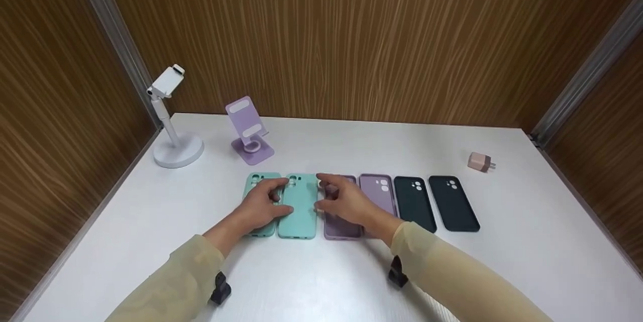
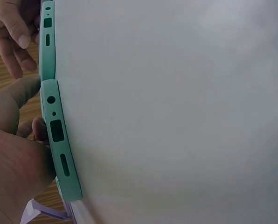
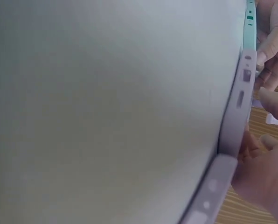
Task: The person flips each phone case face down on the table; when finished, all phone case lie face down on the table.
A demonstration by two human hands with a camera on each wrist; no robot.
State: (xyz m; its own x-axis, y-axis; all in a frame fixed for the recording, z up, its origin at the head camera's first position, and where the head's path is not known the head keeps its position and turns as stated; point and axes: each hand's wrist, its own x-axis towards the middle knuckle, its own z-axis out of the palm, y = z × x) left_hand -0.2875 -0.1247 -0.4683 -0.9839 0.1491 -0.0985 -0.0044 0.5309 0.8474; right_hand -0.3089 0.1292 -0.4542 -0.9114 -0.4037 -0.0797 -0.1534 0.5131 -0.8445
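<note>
In the head view a row of phone cases lies across the white table. Over the left teal phone case lies my left hand, its thumb and index finger extended to the left side of the second teal phone case. My right hand spreads above the dark purple phone case, covering part of it, with thumb and index fingertips at the second teal case's right edge. Past it lie a lighter purple phone case and two black phone cases, one nearer and one farther right.
At the back left stand a white phone stand with a round base and a purple phone stand. A pink charger plug lies at the right. Wood-grain panels enclose the table's back and sides.
</note>
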